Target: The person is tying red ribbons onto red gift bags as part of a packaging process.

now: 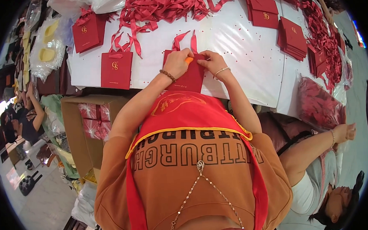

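Note:
A red paper gift bag [191, 79] lies flat on the white-covered table [248, 77] in front of me, at the near edge. Two ends of red ribbon [194, 41] stick out past its top edge. My left hand [177, 65] is closed over the bag's upper left part, with a small orange object [189, 60] between its fingers; most of that object is hidden. On the upper right of the bag, my right hand [214, 63] pinches at the top edge beside the ribbon. Whether its fingertips hold ribbon or paper is hard to see.
A ribboned red bag [116, 70] lies left, another pair [88, 33] beyond it. Loose red ribbons [163, 7] heap at the back. Stacked bags [292, 38] sit right. A cardboard box [76, 132] stands left; another person's arm [317, 150] reaches in at right.

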